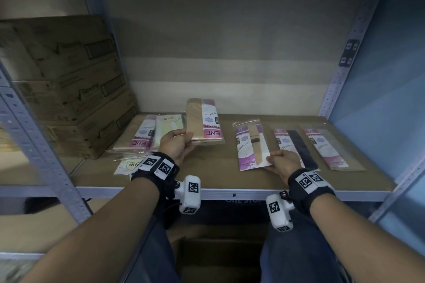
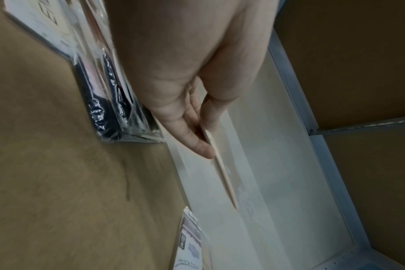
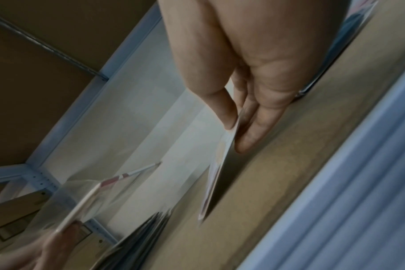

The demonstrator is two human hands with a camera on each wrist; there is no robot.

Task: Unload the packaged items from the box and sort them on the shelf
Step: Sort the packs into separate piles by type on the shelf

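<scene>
My left hand [image 1: 177, 145] pinches the near edge of a tan packet [image 1: 204, 122] with a pink ENE label and holds it tilted up above the shelf board [image 1: 207, 172]. In the left wrist view the left hand [image 2: 197, 131] has that packet [image 2: 222, 173] edge-on between thumb and fingers. My right hand [image 1: 281, 161] pinches the near corner of a purple-and-beige packet [image 1: 250, 145]. The right wrist view has the right hand [image 3: 240, 120] lifting this packet's [image 3: 217, 173] near end slightly off the board. A pile of ENE packets [image 1: 147, 135] lies at the left.
Two more packets, one dark [image 1: 296, 147] and one pale [image 1: 326, 147], lie to the right. Stacked cardboard boxes [image 1: 69, 87] fill the shelf's left side. Grey metal uprights [image 1: 345, 64] frame the bay. An open box [image 1: 218, 257] sits below, between my arms.
</scene>
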